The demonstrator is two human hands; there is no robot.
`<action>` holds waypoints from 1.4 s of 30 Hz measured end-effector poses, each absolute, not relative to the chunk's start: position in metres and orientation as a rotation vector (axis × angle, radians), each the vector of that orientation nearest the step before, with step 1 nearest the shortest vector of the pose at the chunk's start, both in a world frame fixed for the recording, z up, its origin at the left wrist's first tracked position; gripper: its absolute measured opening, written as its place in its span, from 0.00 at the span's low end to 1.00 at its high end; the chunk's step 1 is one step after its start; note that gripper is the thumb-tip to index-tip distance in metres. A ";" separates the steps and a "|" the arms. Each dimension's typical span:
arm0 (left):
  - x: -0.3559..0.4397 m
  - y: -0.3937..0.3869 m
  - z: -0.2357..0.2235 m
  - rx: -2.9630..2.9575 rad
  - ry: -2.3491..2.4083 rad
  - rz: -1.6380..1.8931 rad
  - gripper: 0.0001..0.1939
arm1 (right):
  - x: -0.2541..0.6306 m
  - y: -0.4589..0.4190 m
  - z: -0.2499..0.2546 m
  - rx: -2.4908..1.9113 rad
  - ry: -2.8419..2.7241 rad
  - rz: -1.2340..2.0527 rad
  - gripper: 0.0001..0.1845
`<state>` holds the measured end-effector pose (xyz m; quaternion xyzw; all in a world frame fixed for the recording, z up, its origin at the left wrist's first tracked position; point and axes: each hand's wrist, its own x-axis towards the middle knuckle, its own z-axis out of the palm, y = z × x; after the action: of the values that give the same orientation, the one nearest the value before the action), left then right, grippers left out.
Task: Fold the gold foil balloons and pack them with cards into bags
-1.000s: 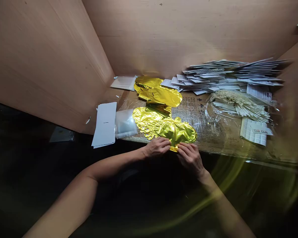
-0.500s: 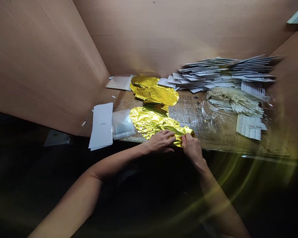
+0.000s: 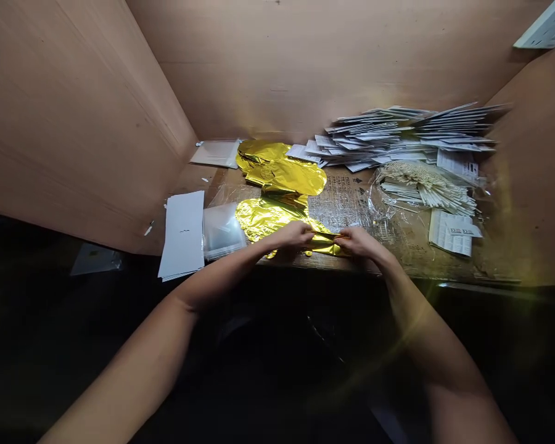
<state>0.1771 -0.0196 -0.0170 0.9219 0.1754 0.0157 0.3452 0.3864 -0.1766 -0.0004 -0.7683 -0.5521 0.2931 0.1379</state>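
In the lower centre of the frame, the left hand (image 3: pixel 293 235) and right hand (image 3: pixel 359 242) pinched a narrowly gathered gold foil balloon (image 3: pixel 324 245) between closed fingers, keeping it level and evenly tensioned along the near edge of the printed cardboard (image 3: pixel 346 200).

Printed lines cover the cardboard (image 3: pixel 340 203) and, at its three o'clock, a leaflet (image 3: pixel 451 234). Both are too small and blurred to read.

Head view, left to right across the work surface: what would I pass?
White paper stack → clear plastic sleeves → gold foil balloons → printed cardboard → bundled white sticks
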 end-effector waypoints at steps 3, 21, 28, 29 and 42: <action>0.176 -0.027 -0.010 2.284 0.705 0.410 0.11 | 0.401 -0.154 0.001 -2.278 -1.491 0.871 0.14; 0.091 -0.142 -0.035 1.007 0.498 0.157 0.24 | 0.245 -0.276 -0.039 -1.325 -0.451 1.225 0.25; 0.076 -0.118 -0.008 1.248 0.466 0.248 0.10 | 0.249 -0.253 -0.022 -1.352 -0.590 1.032 0.10; 0.074 -0.119 -0.006 1.287 0.479 0.272 0.11 | 0.251 -0.251 -0.020 -1.382 -0.648 0.991 0.08; 0.049 -0.118 -0.019 1.169 0.515 0.432 0.11 | 0.231 -0.232 -0.006 -1.341 -0.749 1.284 0.16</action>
<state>0.0493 -0.1179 -0.0194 0.5412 0.2386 0.2002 0.7811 0.2308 -0.2318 -0.0064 -0.5639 -0.3150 0.5399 0.5396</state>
